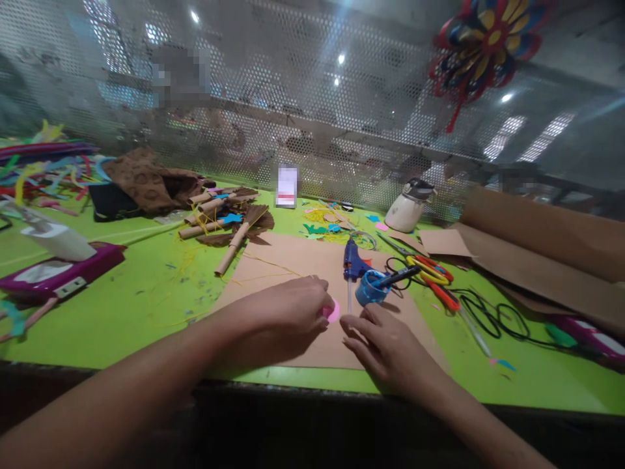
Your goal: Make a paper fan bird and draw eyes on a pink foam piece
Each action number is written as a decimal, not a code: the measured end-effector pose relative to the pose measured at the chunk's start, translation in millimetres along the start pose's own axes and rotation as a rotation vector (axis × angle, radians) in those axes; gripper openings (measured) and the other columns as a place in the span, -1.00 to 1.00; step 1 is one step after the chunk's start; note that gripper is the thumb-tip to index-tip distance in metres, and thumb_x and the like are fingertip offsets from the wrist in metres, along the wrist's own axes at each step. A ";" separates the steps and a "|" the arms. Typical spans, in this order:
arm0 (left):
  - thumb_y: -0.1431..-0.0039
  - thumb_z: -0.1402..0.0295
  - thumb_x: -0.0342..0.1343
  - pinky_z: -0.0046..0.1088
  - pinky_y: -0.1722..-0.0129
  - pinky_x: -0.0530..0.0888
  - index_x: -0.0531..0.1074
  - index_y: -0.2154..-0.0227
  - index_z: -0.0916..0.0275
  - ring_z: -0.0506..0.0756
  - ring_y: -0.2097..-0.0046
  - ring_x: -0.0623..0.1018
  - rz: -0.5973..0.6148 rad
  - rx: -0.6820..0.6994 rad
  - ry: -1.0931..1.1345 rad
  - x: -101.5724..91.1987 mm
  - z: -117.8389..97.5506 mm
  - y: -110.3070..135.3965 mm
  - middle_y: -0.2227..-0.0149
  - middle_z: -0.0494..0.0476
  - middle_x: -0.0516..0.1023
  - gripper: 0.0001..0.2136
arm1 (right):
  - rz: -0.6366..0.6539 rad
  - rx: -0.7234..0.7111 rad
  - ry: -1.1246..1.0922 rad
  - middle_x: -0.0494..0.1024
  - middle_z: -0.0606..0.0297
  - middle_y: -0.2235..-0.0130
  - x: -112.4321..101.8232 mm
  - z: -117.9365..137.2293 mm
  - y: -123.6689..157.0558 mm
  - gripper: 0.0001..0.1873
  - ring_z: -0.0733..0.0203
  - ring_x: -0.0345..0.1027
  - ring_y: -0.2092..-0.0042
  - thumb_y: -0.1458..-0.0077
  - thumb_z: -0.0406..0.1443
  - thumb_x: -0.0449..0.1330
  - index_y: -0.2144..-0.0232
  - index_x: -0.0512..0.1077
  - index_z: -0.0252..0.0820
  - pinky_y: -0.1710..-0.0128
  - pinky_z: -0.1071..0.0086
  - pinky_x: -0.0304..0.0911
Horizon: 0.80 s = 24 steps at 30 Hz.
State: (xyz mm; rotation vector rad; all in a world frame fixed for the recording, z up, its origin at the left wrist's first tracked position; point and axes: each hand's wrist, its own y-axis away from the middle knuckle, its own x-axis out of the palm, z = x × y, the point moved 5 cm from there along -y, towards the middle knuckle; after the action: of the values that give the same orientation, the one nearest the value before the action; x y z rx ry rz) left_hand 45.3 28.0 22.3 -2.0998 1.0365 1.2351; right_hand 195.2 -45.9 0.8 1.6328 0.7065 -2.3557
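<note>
My left hand is closed, thumb and fingertips at the edge of a pink paper circle above a brown paper sheet. My right hand is curled just to the right of it, fingertips drawn in; whatever they hold is hidden. Close beyond those fingertips lies a blue glue gun, its clear glue stick pointing toward them. Beside the gun stands a small blue-stained cup with a dark marker resting across it.
Rolled brown paper tubes with yellow string lie at left. Scissors, a black cable and folded cardboard are on the right. Farther back stand a phone and a white jug. A purple power strip sits at left.
</note>
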 end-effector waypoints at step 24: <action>-0.08 0.42 0.11 -0.44 0.19 0.37 0.50 0.32 0.31 0.08 0.22 0.46 -0.175 0.086 0.107 13.3 5.5 -13.0 0.21 0.17 0.45 -0.88 | -0.210 -0.085 -0.090 0.49 0.08 0.18 -11.8 2.7 1.9 -0.80 0.06 0.26 0.15 -0.18 -0.38 0.09 0.15 0.44 -0.24 0.17 0.15 0.26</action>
State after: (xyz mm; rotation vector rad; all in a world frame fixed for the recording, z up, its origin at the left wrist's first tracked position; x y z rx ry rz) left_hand 57.0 34.9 8.4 -2.1577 0.9118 0.9867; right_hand 198.2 -50.3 11.9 1.4722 0.9888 -2.4838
